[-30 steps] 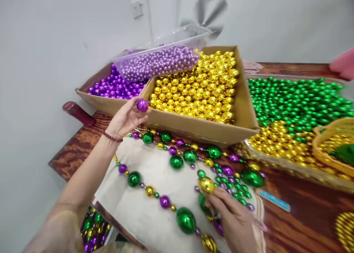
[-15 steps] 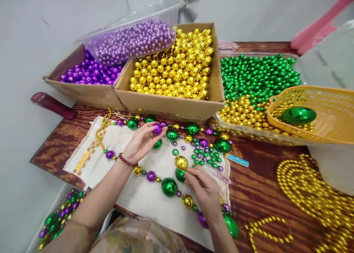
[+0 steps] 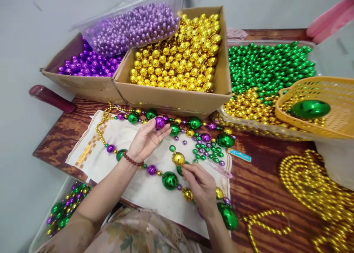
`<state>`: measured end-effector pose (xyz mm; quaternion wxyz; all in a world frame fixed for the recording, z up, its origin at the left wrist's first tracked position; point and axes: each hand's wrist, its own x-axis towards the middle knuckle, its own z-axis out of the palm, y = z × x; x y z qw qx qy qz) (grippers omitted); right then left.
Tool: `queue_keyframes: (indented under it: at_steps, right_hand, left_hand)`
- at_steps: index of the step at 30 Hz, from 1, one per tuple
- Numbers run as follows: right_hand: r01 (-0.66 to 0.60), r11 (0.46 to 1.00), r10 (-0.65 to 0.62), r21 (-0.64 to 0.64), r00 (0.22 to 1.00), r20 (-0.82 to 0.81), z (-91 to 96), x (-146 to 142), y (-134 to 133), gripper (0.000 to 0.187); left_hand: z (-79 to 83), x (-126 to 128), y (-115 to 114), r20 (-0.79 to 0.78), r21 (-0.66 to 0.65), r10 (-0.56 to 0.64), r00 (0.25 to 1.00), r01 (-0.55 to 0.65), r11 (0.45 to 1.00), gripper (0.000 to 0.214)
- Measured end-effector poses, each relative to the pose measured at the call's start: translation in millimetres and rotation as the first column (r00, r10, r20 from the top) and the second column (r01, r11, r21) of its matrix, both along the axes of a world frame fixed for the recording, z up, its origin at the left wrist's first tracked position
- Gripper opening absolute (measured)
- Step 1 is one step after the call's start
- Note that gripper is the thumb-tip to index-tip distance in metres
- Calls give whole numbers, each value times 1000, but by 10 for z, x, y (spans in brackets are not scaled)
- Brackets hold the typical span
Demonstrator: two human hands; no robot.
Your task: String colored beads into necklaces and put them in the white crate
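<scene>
My left hand pinches a purple bead between thumb and fingertips, above a white cloth. My right hand is closed on the end of a bead string, just below a gold bead and a small green bead threaded on a thin needle that points up toward the purple bead. A long strand of green, purple and gold beads loops over the cloth around both hands.
Cardboard boxes of purple beads and gold beads stand behind the cloth, a clear tub of small purple beads resting on them. A tray of green and gold beads, a yellow basket and gold strands lie right. A bin of finished strands sits lower left.
My left hand brought the purple bead from the boxes down to the cloth, close to the needle tip. My right hand stayed on the string with the gold bead. The view tilted down.
</scene>
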<state>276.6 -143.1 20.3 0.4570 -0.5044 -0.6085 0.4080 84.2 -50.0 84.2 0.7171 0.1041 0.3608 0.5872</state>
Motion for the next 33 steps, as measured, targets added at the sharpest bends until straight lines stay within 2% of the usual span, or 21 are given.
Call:
queue_keyframes:
  at_steps: [12, 17, 26, 30, 33]
  right_hand:
    - [2, 1000, -2, 6, 1000, -1, 17, -34, 7, 13]
    - [5, 1000, -5, -12, 1000, -8, 10, -43, 2, 13]
    - [65, 998, -67, -20, 991, -114, -101, -144, 64, 13]
    - [79, 992, -96, -100, 979, -179, -72, -195, 110, 14]
    - [5, 983, -54, -186, 965, -258, -32, -195, 103, 14]
  left_hand:
    - [-16, 22, -1, -6, 60, 35, 999, -34, 998, 6]
    - [-24, 46, -15, -47, 55, 31, 998, -28, 998, 15]
    - [-71, 224, -215, -157, 191, 15, 987, 16, 981, 34]
    - [-125, 276, -321, -231, 218, -8, 973, 60, 974, 34]
    - [-155, 265, -347, -279, 233, 9, 960, 59, 971, 33]
